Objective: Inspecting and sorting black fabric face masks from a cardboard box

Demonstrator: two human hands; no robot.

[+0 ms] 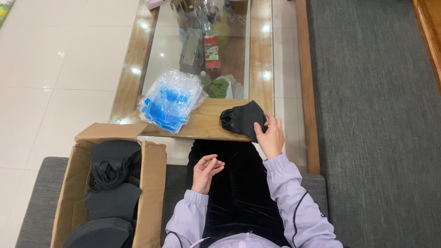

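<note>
**Right hand on mask stack at worktop edge; left hand idle over lap**

Head view, looking down. Seated person in a lilac jacket and black trousers, at a low wooden worktop (209,123) with a glass centre panel.

Right hand (271,138): reaches forward to a small stack of black face masks (242,119) lying at the near right corner of the worktop. Thumb and fingers close on the stack's right edge; the stack rests on the wood, partly overhanging the near edge. Whether it is pinched firmly or only touched is hard to judge from this angle.

Left hand (205,172): holds nothing. It hangs over the lap, palm turned up, fingers loosely curled inward, apart from every object.

Surroundings: a pile of clear plastic bags with blue print (171,101) sits on the worktop to the left of the masks, apart from them. An open cardboard box (151,183) stands on the grey seat at the person's left, filled with more black masks (112,183) in bundles. Bottles and assorted clutter show beneath the glass, details unclear.
</note>
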